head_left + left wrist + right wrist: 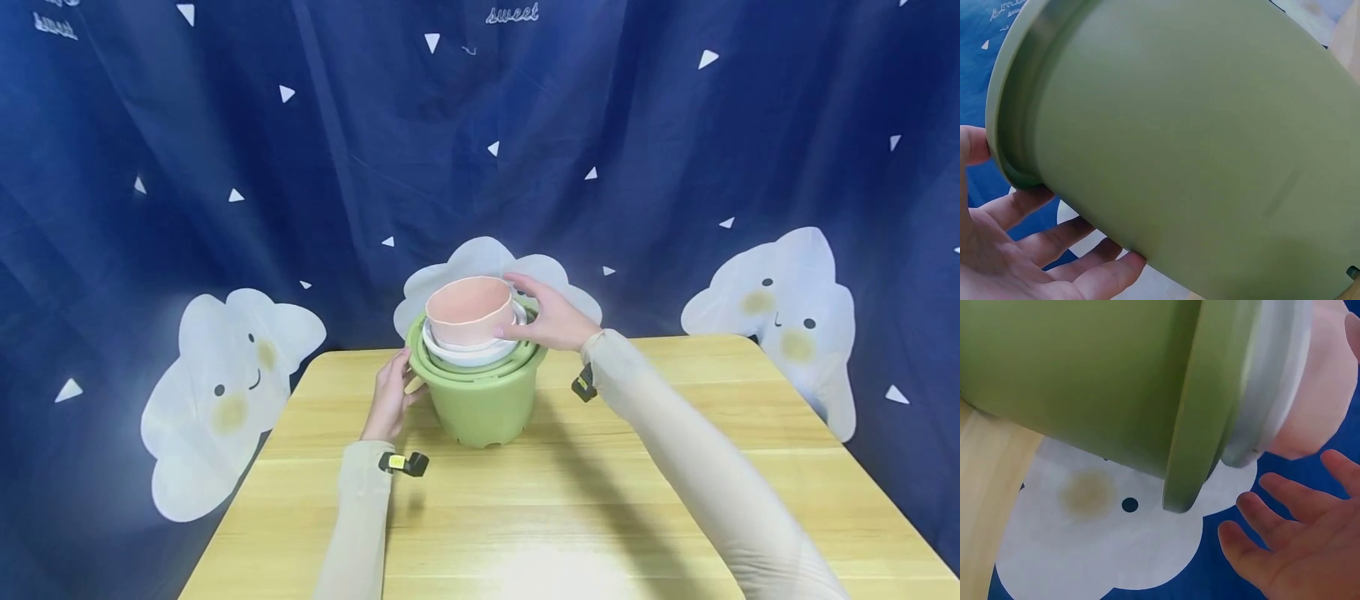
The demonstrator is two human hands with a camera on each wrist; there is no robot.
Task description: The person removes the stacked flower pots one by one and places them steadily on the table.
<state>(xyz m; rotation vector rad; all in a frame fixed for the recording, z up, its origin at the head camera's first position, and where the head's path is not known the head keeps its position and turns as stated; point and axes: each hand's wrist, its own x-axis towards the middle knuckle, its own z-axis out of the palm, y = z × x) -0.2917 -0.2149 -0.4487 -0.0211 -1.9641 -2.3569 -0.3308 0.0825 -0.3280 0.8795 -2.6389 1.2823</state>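
Note:
A large green flowerpot stands upright on the table with smaller pots nested in it. White pots show inside its green rims, and a pink flowerpot with a faceted rim sits topmost, slightly tilted. At the big pot's left side, my left hand holds the rim, its thumb at the edge and fingers against the wall below. My right hand spreads around the right side of the pink pot, thumb in front and fingers behind. In the right wrist view, these fingers are extended, with a small gap beside the pink pot.
The wooden table reaches back to a dark blue curtain with white triangles and clouds. Black wrist cameras are strapped to both sleeves, the left one close above the tabletop.

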